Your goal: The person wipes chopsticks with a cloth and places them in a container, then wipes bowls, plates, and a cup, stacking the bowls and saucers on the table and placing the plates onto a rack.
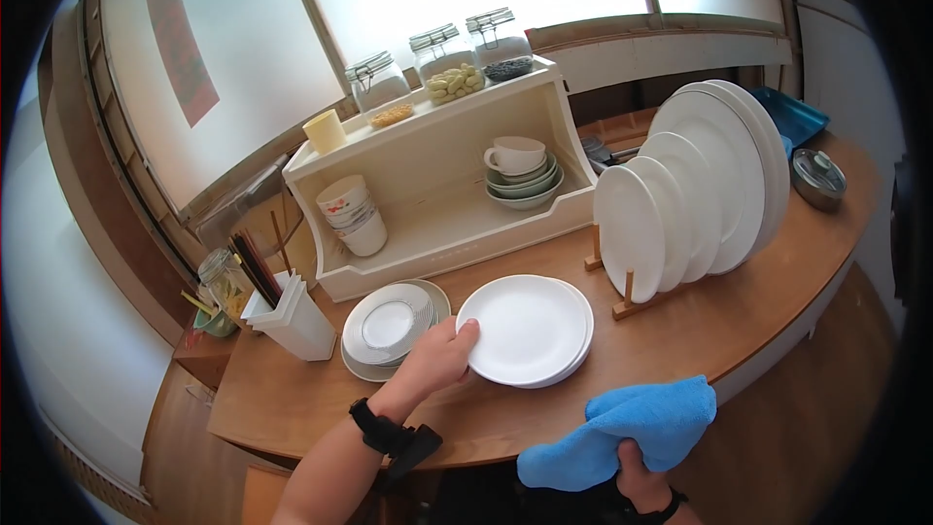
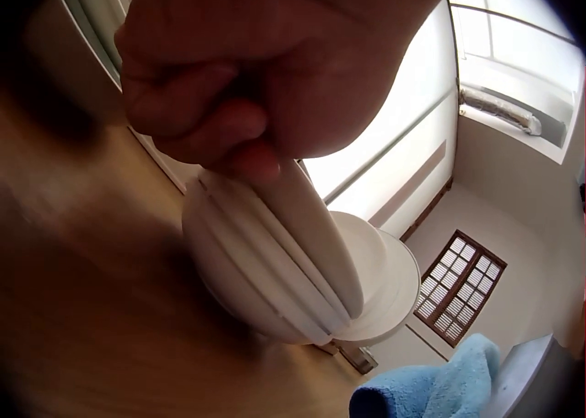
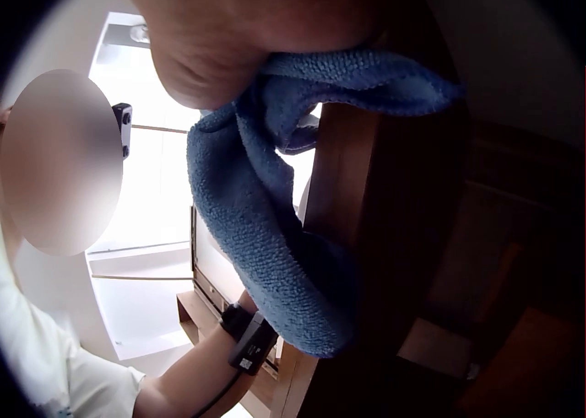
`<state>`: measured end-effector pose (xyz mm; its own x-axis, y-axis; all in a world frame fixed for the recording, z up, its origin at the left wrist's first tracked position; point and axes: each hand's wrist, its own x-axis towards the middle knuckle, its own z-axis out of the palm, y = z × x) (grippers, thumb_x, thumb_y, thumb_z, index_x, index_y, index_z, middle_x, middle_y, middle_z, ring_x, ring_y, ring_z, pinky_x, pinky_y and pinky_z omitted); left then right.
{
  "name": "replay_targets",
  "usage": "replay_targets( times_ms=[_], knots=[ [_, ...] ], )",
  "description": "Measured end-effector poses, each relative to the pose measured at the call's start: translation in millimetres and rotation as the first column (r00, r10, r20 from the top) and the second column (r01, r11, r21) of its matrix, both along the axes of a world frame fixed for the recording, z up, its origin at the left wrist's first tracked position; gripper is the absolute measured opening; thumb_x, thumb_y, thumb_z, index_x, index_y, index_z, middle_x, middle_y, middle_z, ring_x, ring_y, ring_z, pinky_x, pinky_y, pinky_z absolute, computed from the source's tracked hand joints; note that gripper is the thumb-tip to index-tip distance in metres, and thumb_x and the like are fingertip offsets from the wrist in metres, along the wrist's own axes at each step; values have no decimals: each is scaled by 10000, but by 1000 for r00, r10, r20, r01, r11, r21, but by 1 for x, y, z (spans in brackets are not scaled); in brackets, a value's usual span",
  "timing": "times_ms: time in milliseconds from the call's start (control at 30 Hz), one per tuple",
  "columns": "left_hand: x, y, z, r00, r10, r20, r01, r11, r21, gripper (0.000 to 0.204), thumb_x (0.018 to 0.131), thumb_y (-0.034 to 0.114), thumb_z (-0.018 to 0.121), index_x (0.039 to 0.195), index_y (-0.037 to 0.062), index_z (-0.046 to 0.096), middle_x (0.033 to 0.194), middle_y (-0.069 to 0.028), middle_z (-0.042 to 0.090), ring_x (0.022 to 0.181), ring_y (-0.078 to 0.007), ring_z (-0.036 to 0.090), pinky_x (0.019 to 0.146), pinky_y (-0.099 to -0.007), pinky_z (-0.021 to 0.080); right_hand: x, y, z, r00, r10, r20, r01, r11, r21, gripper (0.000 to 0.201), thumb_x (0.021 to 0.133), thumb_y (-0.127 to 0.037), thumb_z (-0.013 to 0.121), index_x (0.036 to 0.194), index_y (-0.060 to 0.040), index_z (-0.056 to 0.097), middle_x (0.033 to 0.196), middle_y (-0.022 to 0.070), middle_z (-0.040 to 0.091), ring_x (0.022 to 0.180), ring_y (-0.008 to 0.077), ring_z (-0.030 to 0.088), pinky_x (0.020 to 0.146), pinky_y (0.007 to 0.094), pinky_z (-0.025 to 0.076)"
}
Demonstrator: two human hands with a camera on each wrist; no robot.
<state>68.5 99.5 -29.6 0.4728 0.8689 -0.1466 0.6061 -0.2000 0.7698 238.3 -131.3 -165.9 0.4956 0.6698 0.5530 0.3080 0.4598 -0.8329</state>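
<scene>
The top plate (image 1: 525, 329) of the stack at the near middle of the counter (image 1: 739, 316) is pinched at its left rim by the left hand (image 1: 439, 355), so it could be dropped if lifted by so thin an edge, while the blue cloth (image 1: 622, 433) is clenched in the right hand (image 1: 641, 476).

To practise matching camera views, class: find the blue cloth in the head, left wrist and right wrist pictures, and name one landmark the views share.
Head: blue cloth at bottom right, gripped by the right hand.
Left wrist: cloth at the bottom right corner, beyond the stack of white plates.
Right wrist: cloth fills the centre, hanging from the hand.
Shared landmark: the wooden counter.
</scene>
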Motion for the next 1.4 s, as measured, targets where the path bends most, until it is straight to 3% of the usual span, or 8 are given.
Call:
replay_targets(
  times_ms=[267, 333, 500, 667, 800, 867, 1133, 1400],
  knots=[
    [4, -2, -13, 992, -123, -5, 123, 992, 23, 486, 979, 395, 398, 1050, -48, 583, 702, -161, 632, 601, -268, 607, 611, -381, 485, 2, -5, -26, 998, 26, -53, -27, 999, -22, 386, 986, -365, 501, 1130, -24, 608, 1101, 96, 622, 988, 236, 588, 880, 375, 449],
    [-3, -8, -31, 996, -84, 26, 56, 830, 555, 495, 971, 445, 410, 1143, 14, 580, 728, -186, 652, 611, -321, 622, 615, -401, 495, 8, -7, -40, 999, 4, -50, -7, 999, -53, 387, 987, -365, 498, 1138, -24, 602, 1106, 96, 617, 991, 237, 583, 881, 377, 447],
    [-46, -39, 9, 999, 38, -20, -15, 743, 669, 421, 902, 296, 620, 1217, 22, 563, 675, -93, 612, 553, -199, 581, 525, -321, 460, 16, -11, -71, 998, -12, -56, 6, 994, -111, 391, 991, -365, 493, 1158, -24, 587, 1119, 96, 607, 1000, 240, 572, 884, 381, 442],
    [-111, 14, 8, 953, 301, 23, -184, 519, 835, 515, 893, 371, 605, 1264, 24, 524, 760, -130, 651, 748, -297, 647, 665, -388, 508, 15, -11, -73, 998, 26, -62, -30, 997, -75, 376, 996, -343, 488, 1178, -27, 580, 1119, 96, 605, 1000, 236, 572, 883, 376, 442],
    [-132, 32, -1, 844, 507, -175, -280, 695, 663, 618, 869, 368, 646, 1298, -43, 476, 813, -149, 663, 819, -305, 651, 723, -382, 513, 10, -18, -66, 982, 40, -186, -63, 991, -121, 339, 1002, -301, 479, 1166, -26, 589, 1107, 101, 612, 987, 238, 581, 882, 371, 443],
    [-137, 40, -12, 838, 516, -180, -322, 732, 600, 648, 855, 374, 671, 1286, -70, 480, 828, -150, 672, 809, -286, 659, 718, -367, 515, 14, -18, -56, 993, 0, 121, 29, 970, -241, 309, 999, -266, 476, 1142, -24, 604, 1107, 108, 617, 994, 247, 583, 886, 375, 443],
    [-149, 53, -14, 869, 399, 293, -419, 908, 8, 477, 863, 273, 710, 1151, -86, 580, 875, -101, 689, 710, -116, 630, 637, -248, 485, 9, -12, -44, 995, -14, 99, 30, 986, -165, 268, 983, -209, 491, 1135, -27, 616, 1108, 116, 621, 1010, 263, 579, 903, 387, 439],
    [-155, 31, -8, 713, 429, 555, -420, 895, -152, 287, 925, 173, 593, 1127, -16, 513, 745, -25, 612, 564, -55, 547, 387, -195, 395, 6, -10, -24, 989, 3, 148, 18, 990, -143, 262, 970, -194, 505, 1160, -31, 584, 1127, 134, 602, 1034, 286, 569, 923, 401, 436]
  ],
)
